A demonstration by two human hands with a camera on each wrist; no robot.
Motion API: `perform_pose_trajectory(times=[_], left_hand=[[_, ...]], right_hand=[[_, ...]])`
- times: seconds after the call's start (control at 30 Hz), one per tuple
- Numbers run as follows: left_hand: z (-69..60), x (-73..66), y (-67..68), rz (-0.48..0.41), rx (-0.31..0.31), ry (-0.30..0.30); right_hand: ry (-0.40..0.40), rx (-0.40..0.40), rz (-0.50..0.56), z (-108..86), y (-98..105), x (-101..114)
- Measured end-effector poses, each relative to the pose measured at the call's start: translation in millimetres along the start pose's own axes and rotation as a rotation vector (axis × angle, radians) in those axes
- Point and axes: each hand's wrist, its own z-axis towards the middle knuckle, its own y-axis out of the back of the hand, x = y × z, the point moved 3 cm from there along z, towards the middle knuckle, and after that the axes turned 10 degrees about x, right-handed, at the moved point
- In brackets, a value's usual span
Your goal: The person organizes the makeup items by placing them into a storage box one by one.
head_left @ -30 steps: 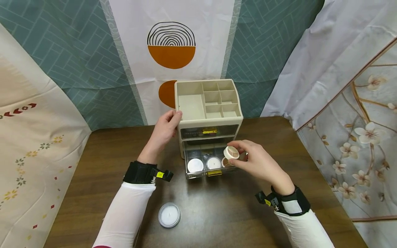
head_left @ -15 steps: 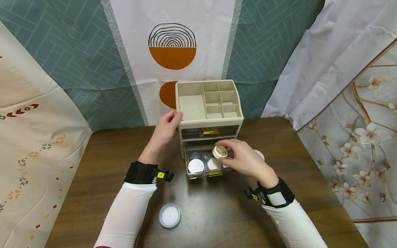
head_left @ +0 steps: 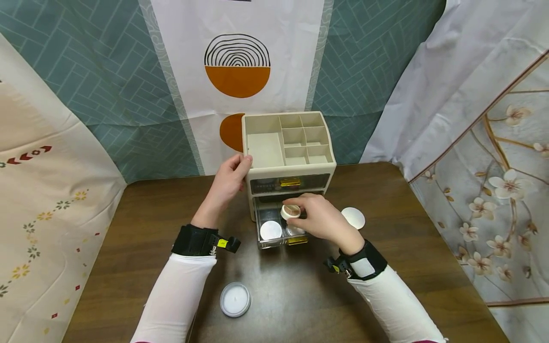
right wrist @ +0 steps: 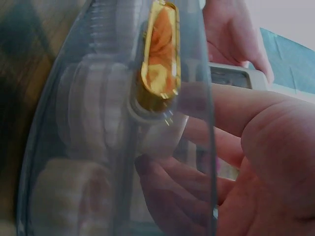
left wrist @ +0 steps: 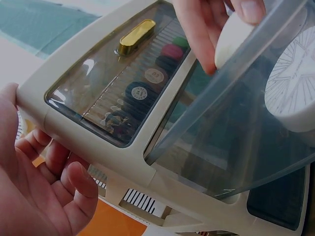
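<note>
A cream drawer organizer [head_left: 296, 166] stands at the back of the table. My left hand [head_left: 229, 178] grips its upper left edge, thumb on top and fingers along the side. Its lower clear drawer [head_left: 268, 245] is pulled out. Over that drawer my right hand [head_left: 326, 219] pinches a small round cream pot [head_left: 290, 212] with a divided pan in beige and brown tones. In the drawer sits a white round container [head_left: 271, 230], its lid patterned with lines in the left wrist view. Beside it another round container [head_left: 294, 231] is partly hidden by the right hand.
The upper drawer [head_left: 266, 185] is closed; several small round items show through its front. A flat white disc [head_left: 353, 218] lies right of the organizer. Near the table's front stands a round white candle [head_left: 235, 299]. Fabric [head_left: 356, 71] hangs behind and at both sides.
My right hand has carried the pot leftward across the open drawer, from its right end to about its middle. The white disc on the table has come into view. My left hand stays put.
</note>
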Motion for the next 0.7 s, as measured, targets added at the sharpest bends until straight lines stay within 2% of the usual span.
perform_pose_trajectory(times=[0.37, 0.7], left_hand=[[-0.3, 1.8, 0.6, 0.008, -0.001, 0.016], [-0.3, 0.5, 0.2, -0.002, -0.003, 0.018]], right_hand=[[0.014, 0.034, -0.056, 19.2, -13, 8], [-0.019, 0.030, -0.025, 28.8, -21, 7]])
